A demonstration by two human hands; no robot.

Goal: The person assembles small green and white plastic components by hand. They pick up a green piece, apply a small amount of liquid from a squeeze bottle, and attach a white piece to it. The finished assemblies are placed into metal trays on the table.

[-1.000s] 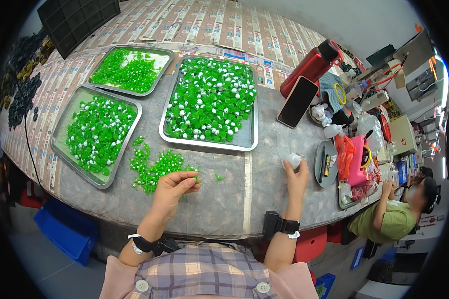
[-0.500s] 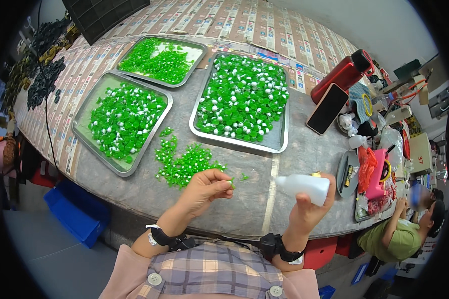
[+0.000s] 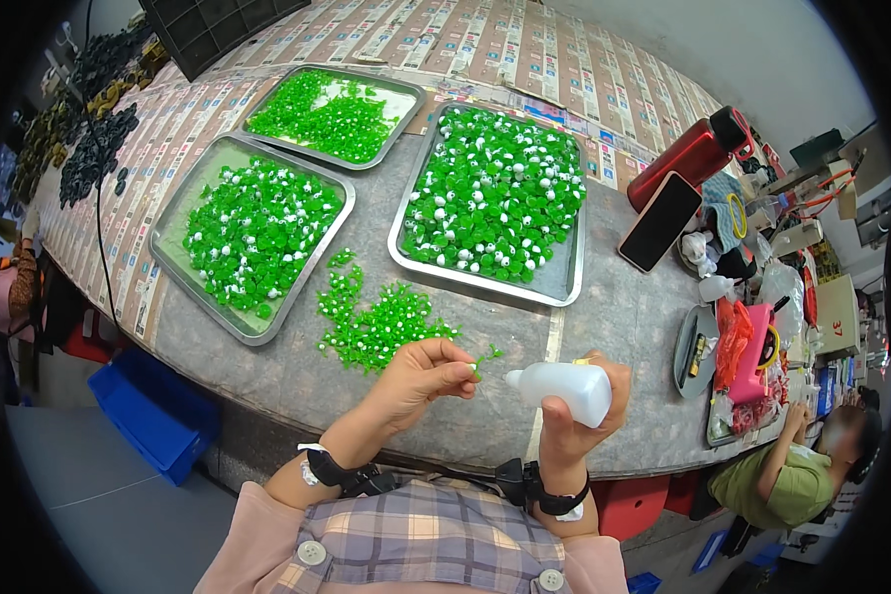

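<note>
My left hand (image 3: pixel 411 384) pinches a small green plastic piece with a white part (image 3: pixel 476 367) between thumb and forefinger. In my right hand (image 3: pixel 571 436) lies a white squeeze bottle (image 3: pixel 576 392), tipped sideways. Its narrow nozzle points left at the pinched piece, with a small gap between them. A loose pile of small green pieces with white dots (image 3: pixel 386 325) lies on the grey table covering just beyond my left hand. Near the pinched piece a bit of green (image 3: pixel 494 351) shows; whether it is part of that piece I cannot tell.
Beyond the pile stand a right tray (image 3: pixel 571 262) and a left tray (image 3: pixel 171 233) of green and white pieces, and a far tray (image 3: pixel 398 103). A phone (image 3: pixel 660 222) leans on a red flask (image 3: pixel 681 156). Rightward are a grey dish (image 3: pixel 687 384) and a person in green (image 3: pixel 777 485).
The bottle in my right hand has come left, its nozzle now closer to the piece in my left hand. My left hand has shifted slightly right. The whole view has moved a little.
</note>
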